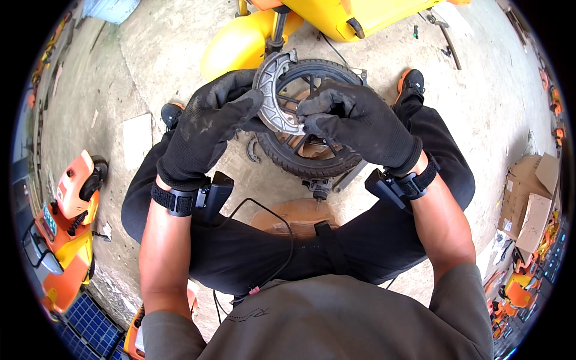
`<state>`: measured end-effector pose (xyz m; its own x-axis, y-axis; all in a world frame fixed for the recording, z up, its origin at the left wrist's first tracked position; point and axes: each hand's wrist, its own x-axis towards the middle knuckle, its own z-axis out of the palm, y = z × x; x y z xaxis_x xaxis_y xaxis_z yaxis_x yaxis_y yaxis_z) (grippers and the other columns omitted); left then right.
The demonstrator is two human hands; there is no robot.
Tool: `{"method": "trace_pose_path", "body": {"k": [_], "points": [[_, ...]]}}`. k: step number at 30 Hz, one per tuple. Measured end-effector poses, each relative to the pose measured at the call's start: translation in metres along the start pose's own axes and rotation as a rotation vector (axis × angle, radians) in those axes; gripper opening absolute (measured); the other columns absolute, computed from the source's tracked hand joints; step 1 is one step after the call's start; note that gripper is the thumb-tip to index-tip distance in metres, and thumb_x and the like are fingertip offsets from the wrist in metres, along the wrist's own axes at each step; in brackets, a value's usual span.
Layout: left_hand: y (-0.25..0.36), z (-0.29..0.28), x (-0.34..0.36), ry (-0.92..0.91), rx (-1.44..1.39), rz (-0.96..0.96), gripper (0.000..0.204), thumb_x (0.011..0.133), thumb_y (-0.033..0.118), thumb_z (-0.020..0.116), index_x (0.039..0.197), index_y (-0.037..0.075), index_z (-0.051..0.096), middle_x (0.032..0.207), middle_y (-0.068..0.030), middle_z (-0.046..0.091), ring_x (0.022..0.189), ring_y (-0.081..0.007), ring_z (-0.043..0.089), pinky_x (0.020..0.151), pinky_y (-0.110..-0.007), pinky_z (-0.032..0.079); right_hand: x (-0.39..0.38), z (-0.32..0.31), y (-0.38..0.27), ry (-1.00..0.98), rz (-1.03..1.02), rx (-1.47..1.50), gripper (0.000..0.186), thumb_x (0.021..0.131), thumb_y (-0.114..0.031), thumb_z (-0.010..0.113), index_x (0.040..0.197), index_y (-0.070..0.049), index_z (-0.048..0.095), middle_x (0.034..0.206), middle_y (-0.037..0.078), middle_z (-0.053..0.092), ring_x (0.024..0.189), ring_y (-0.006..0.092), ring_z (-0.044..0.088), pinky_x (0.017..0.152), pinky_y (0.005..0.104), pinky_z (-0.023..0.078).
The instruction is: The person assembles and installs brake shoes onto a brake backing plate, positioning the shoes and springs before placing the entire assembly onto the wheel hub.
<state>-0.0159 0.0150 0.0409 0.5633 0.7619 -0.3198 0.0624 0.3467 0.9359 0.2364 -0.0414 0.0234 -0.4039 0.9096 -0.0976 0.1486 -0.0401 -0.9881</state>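
Note:
A curved metal brake shoe (268, 90) is held up in front of me, above a black spoked wheel (303, 167) with a tyre. My left hand (207, 123), in a black work glove, grips its outer left side between thumb and fingers. The gloved right hand (367, 123) is closed, its thumb and fingertips pinching at the shoe's lower right end. Whether a small part also sits in those fingertips is hidden. Left of the tyre, a second curved metal piece (252, 150) lies on the concrete floor.
Beyond the wheel stands a yellow vehicle body (336, 21) with a yellow fender (231, 45). A tool with a thin tip (320, 193) lies between my legs. An orange and yellow machine (69, 234) is at left, an opened cardboard box (522, 195) at right. A cable (291, 240) crosses my lap.

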Motion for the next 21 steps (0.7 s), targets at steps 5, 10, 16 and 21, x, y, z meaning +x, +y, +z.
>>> {"method": "trace_pose_path", "body": {"k": [5, 10, 16, 21], "points": [[-0.011, -0.006, 0.000, -0.014, -0.016, 0.072, 0.046, 0.096, 0.023, 0.060, 0.131, -0.006, 0.051, 0.118, -0.0103, 0.062, 0.106, -0.0152, 0.062, 0.090, -0.033, 0.055, 0.002, 0.005, 0.001, 0.048, -0.017, 0.176, 0.021, 0.090, -0.004, 0.063, 0.110, -0.001, 0.067, 0.096, 0.007, 0.070, 0.089, 0.0098, 0.063, 0.082, 0.0261, 0.051], [0.004, 0.002, 0.000, -0.031, 0.042, -0.058, 0.050, 0.097, 0.025, 0.060, 0.134, -0.006, 0.048, 0.121, -0.0106, 0.061, 0.106, -0.0156, 0.062, 0.088, -0.033, 0.056, 0.004, 0.009, 0.009, 0.079, -0.064, 0.171, 0.028, 0.090, -0.006, 0.062, 0.117, -0.002, 0.067, 0.102, 0.007, 0.070, 0.092, 0.0108, 0.063, 0.084, 0.0266, 0.051], [-0.003, -0.001, 0.000, -0.018, -0.019, -0.031, 0.049, 0.097, 0.023, 0.058, 0.135, -0.007, 0.047, 0.121, -0.0108, 0.061, 0.106, -0.0157, 0.062, 0.088, -0.033, 0.056, 0.003, 0.007, 0.011, 0.041, -0.082, 0.080, 0.031, 0.087, -0.008, 0.064, 0.118, -0.004, 0.068, 0.101, 0.008, 0.071, 0.089, 0.0126, 0.064, 0.082, 0.0268, 0.052], [-0.008, -0.004, 0.002, -0.038, -0.048, -0.023, 0.048, 0.098, 0.021, 0.057, 0.135, -0.008, 0.047, 0.121, -0.0111, 0.061, 0.108, -0.0168, 0.061, 0.089, -0.034, 0.056, 0.003, 0.009, 0.011, 0.050, -0.068, 0.099, 0.031, 0.086, -0.008, 0.065, 0.117, -0.004, 0.068, 0.099, 0.008, 0.070, 0.087, 0.0125, 0.064, 0.080, 0.0267, 0.052]]}}
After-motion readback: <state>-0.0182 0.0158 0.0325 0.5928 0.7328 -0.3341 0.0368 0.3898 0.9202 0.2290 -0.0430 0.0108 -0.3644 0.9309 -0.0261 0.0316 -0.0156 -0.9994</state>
